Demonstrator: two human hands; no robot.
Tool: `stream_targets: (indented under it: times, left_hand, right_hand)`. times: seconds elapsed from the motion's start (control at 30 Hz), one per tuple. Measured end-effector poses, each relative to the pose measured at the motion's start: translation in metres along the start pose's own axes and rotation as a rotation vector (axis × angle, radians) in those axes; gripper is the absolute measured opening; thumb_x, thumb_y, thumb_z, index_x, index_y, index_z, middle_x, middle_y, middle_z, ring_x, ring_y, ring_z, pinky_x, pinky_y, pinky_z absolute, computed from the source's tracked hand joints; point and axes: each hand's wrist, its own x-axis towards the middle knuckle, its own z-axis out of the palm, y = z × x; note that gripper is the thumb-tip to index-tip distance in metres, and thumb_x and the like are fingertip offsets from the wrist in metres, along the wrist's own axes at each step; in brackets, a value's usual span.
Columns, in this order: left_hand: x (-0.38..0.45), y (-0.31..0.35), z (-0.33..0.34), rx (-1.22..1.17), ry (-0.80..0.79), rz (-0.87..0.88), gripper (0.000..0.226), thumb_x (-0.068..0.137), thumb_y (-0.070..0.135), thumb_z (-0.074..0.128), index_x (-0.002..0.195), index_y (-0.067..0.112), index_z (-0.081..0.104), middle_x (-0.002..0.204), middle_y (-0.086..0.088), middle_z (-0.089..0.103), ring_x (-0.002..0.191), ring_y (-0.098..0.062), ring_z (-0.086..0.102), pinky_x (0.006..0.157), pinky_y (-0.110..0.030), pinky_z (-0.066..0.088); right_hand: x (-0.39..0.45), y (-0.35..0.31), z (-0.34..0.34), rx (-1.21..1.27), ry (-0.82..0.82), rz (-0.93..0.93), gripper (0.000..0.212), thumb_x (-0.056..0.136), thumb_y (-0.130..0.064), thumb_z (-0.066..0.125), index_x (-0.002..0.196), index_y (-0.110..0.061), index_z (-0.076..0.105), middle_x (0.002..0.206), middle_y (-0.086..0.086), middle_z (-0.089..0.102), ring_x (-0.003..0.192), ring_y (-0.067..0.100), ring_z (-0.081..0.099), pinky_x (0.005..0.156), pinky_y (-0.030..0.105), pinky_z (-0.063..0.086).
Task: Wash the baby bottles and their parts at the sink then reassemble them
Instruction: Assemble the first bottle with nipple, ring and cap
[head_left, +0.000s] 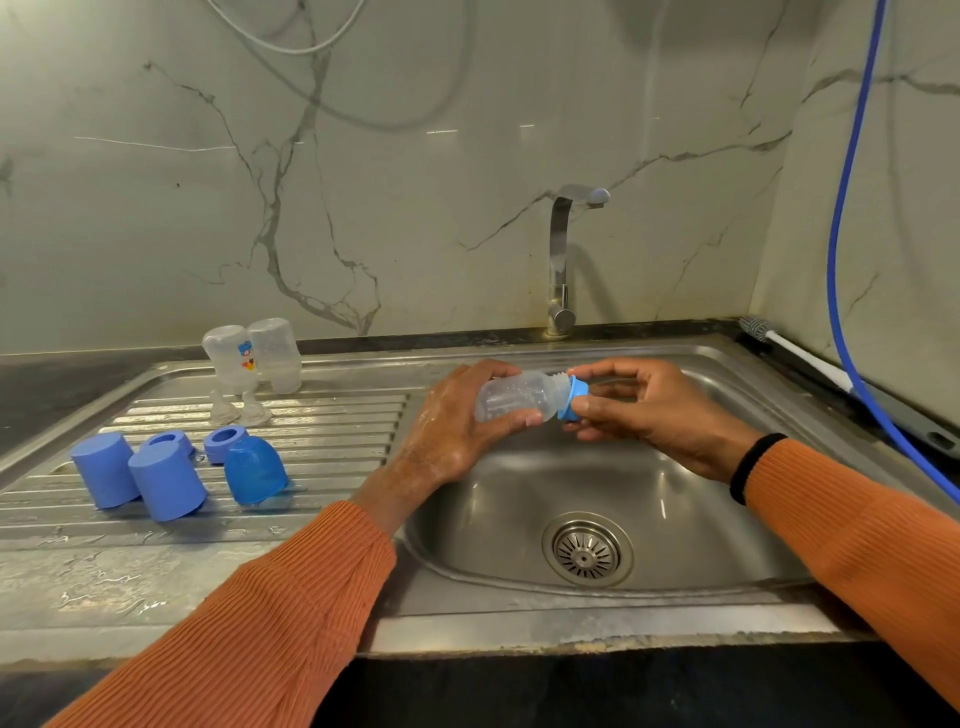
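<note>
Over the steel sink (701, 519) my left hand (452, 426) grips a clear baby bottle (514, 397) lying sideways, its threaded neck pointing right. My right hand (639, 410) pinches a blue screw ring (573, 399) at that neck. On the ribbed drainboard (322, 415) stand two clear bottles (254, 356) upside down, two clear teats (239, 408), two blue rings (224, 442) and three blue caps (166, 480), all mouth down.
A chrome tap (563, 260) rises behind the basin, no water running. A bottle brush (789, 348) lies on the dark ledge at the right. A blue hose (852, 291) hangs down the right wall. The drain strainer (587, 551) sits in the basin floor.
</note>
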Motion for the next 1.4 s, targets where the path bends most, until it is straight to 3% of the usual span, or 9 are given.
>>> stream_targets:
  times: [0.1,0.23,0.47,0.67,0.87,1.0,1.17,1.3,1.4]
  left_hand:
    - [0.000,-0.003,0.000,-0.004,-0.009,0.003,0.059,0.081,0.062,0.076,0.129,0.034,0.058,0.120,0.007,0.062,0.105,-0.008,0.059,0.086,-0.024,0.051]
    - [0.000,-0.003,0.002,0.009,-0.025,0.013,0.057,0.081,0.061,0.077,0.128,0.035,0.058,0.120,0.010,0.060,0.106,-0.007,0.056,0.084,-0.018,0.045]
    - [0.000,-0.001,0.002,0.014,-0.004,0.024,0.059,0.081,0.062,0.077,0.129,0.034,0.057,0.121,0.010,0.059,0.107,-0.006,0.056,0.082,-0.012,0.041]
    - [-0.001,0.005,-0.001,0.008,0.017,0.089,0.060,0.081,0.054,0.080,0.130,0.029,0.058,0.124,0.009,0.060,0.107,-0.004,0.056,0.084,-0.007,0.039]
    - [-0.003,0.008,-0.003,0.034,0.032,0.137,0.058,0.082,0.057,0.078,0.129,0.027,0.059,0.122,0.009,0.061,0.106,-0.003,0.056,0.084,-0.005,0.038]
    - [-0.004,0.009,-0.003,0.005,0.029,0.122,0.057,0.084,0.055,0.078,0.130,0.026,0.059,0.122,0.009,0.062,0.106,-0.003,0.058,0.084,-0.008,0.042]
    - [-0.004,0.012,-0.003,0.042,0.016,0.167,0.056,0.085,0.055,0.077,0.131,0.028,0.058,0.123,0.010,0.061,0.107,-0.001,0.056,0.086,-0.005,0.040]
    - [-0.003,0.009,0.000,0.050,0.013,0.154,0.057,0.085,0.057,0.076,0.131,0.030,0.057,0.122,0.012,0.060,0.106,-0.001,0.056,0.085,-0.008,0.041]
    - [-0.003,0.008,0.001,0.037,0.023,0.138,0.058,0.084,0.057,0.077,0.130,0.029,0.057,0.120,0.012,0.060,0.105,-0.002,0.057,0.086,-0.013,0.045]
  right_hand:
    - [0.002,0.002,-0.005,-0.075,0.016,-0.035,0.044,0.081,-0.003,0.084,0.121,-0.019,0.075,0.127,0.011,0.069,0.105,0.028,0.075,0.085,0.041,0.064]
    - [0.004,0.003,-0.007,-0.200,0.021,-0.079,0.046,0.079,-0.011,0.088,0.120,-0.029,0.076,0.127,0.001,0.071,0.109,0.021,0.073,0.088,0.042,0.063]
    - [0.005,0.005,-0.007,-0.147,0.034,-0.077,0.044,0.080,-0.020,0.087,0.121,-0.017,0.074,0.116,0.009,0.075,0.097,0.029,0.076,0.086,0.046,0.063]
    - [0.000,-0.001,0.000,-0.196,0.058,-0.023,0.036,0.089,-0.044,0.074,0.112,-0.017,0.078,0.090,0.006,0.077,0.075,0.021,0.069,0.081,0.046,0.064]
    - [-0.005,-0.006,0.005,-0.312,0.062,-0.043,0.044,0.094,-0.054,0.062,0.104,-0.014,0.077,0.081,0.014,0.076,0.067,0.023,0.067,0.072,0.035,0.062]
    - [-0.005,-0.009,0.008,-0.321,0.092,-0.062,0.053,0.096,-0.056,0.058,0.100,-0.007,0.076,0.084,0.013,0.077,0.069,0.022,0.069,0.073,0.038,0.064]
    - [-0.007,-0.008,0.006,-0.442,0.095,-0.009,0.066,0.097,-0.067,0.047,0.089,-0.007,0.073,0.072,0.013,0.075,0.062,0.024,0.069,0.070,0.036,0.060]
    - [-0.005,-0.005,0.007,-0.446,0.097,0.049,0.068,0.098,-0.071,0.035,0.103,-0.012,0.070,0.078,0.012,0.077,0.065,0.027,0.071,0.070,0.038,0.061]
    - [-0.004,-0.002,0.010,-0.287,0.057,0.100,0.061,0.099,-0.070,0.034,0.120,-0.021,0.064,0.093,0.014,0.078,0.075,0.034,0.075,0.076,0.045,0.064]
